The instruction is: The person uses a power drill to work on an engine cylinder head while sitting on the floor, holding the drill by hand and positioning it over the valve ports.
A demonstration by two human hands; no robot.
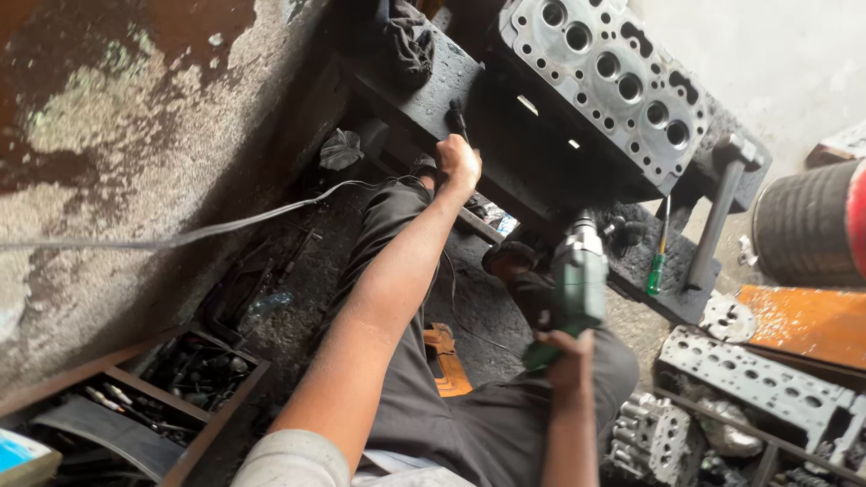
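My left hand [457, 163] is stretched forward and closed around a small dark tool [458, 117] that rests on the black workbench [505, 135]. My right hand [566, 350] grips the handle of a green power drill [577, 280], whose nose points up toward the bench's underside. A grey metal cylinder head [606, 77] with several round holes lies tilted on top of the bench, just right of my left hand. My legs in dark trousers run under the bench.
A green-handled screwdriver [657, 266] leans on the bench's right end. Another cylinder head [758, 379] and engine parts lie at lower right. A wooden tray of tools [180, 379] stands at lower left. A grey cable [207, 230] crosses the floor.
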